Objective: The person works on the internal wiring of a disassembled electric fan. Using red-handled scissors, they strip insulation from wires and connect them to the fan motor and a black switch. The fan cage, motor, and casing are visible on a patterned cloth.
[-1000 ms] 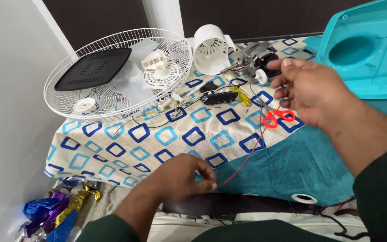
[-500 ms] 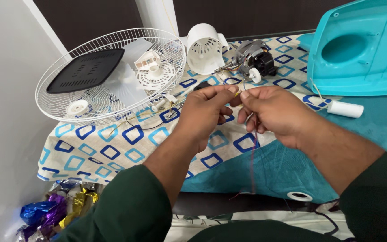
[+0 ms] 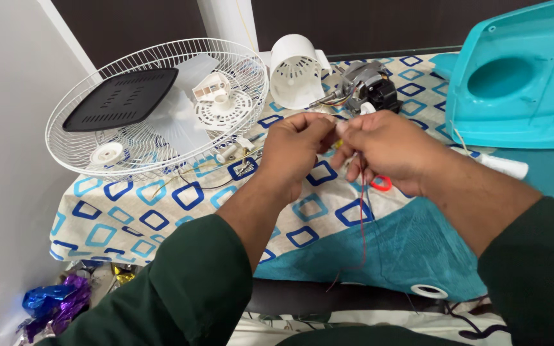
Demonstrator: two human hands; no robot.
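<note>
Both hands sit a little higher and closer to the camera than half a second ago, fingertips staying pressed together over the patterned cloth (image 3: 161, 211); the red loop on the cloth, hidden behind the right hand then, now peeks out beneath it.

Largest in view, the turquoise plastic housing (image 3: 520, 83) lies at the far right on a teal cloth (image 3: 411, 250); the white wire fan guard (image 3: 155, 106) rests at the far left, carrying a black panel (image 3: 123, 97) and white plastic fan parts (image 3: 216, 102); a white slotted motor cover (image 3: 296, 70) stands behind the hands, just beside the bare fan motor (image 3: 367, 83).

The left hand (image 3: 293, 150) and the right hand (image 3: 386, 150) meet thumb to thumb near the table's middle, each closed in a pinch on a thin red wire (image 3: 361, 218); the wire drops from the right hand, crosses the cloth edge and hangs down past the teal cloth; whether the left fingers clamp the same strand or a bare end cannot be told.

A small red loop (image 3: 381, 184) lies on the cloth, touching the right hand's underside.
</note>
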